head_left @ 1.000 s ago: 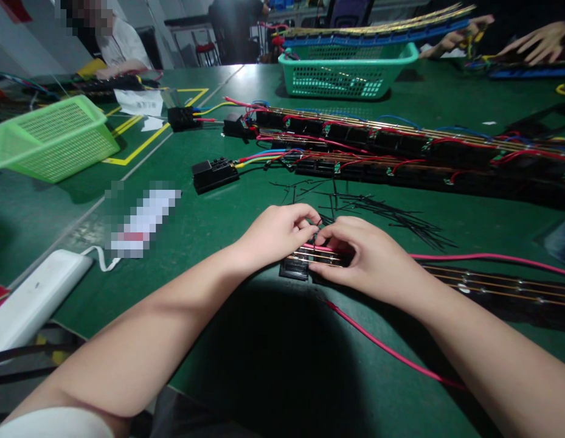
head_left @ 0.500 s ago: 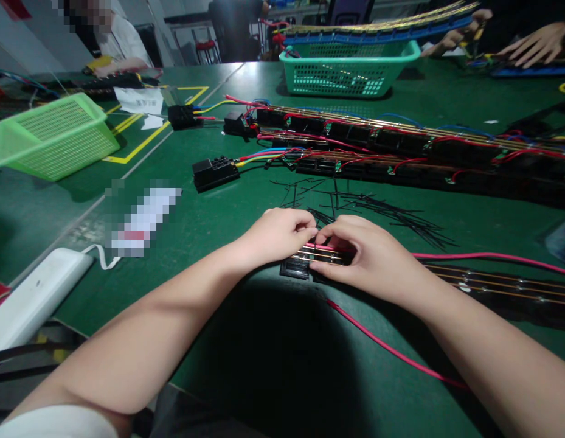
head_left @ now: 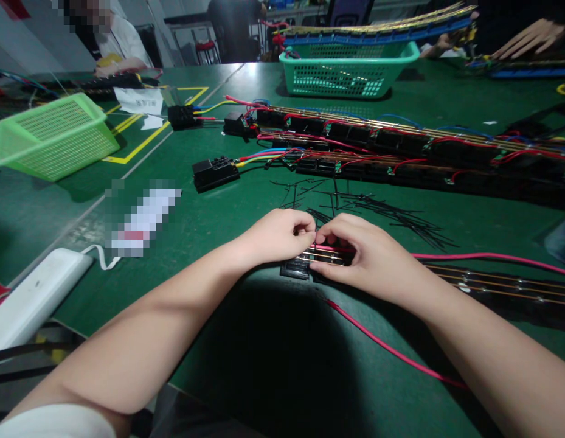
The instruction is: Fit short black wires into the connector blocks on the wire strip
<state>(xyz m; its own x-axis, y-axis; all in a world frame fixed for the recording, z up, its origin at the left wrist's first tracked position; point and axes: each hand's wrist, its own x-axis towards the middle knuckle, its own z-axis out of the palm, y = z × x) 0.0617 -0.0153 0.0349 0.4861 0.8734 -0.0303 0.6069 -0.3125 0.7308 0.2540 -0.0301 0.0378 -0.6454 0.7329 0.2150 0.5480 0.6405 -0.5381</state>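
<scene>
Seemingly pinching thin black plastic tie [head_left: 315,239] w/ bare L hand [head_left: 282,236], fingers together. Arching bare R hand [head_left: 368,252], thumb + forefinger apart, grip unclear, over L end of long black strip w/ brass-coloured rods [head_left: 501,295], near side of green counter [head_left: 246,210]. Lowering L fingertips slightly vs. a sec ago; prob. still working same spot.

right hand [head_left: 367,252] hides part of black strip [head_left: 496,294]

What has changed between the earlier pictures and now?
The left hand drew slightly left and toward the person. At far left, a yellow object moved right; at far right, a co-worker's hand moved left. No clear grasp or release. The right hand, black strip and loose black ties stayed.
</scene>
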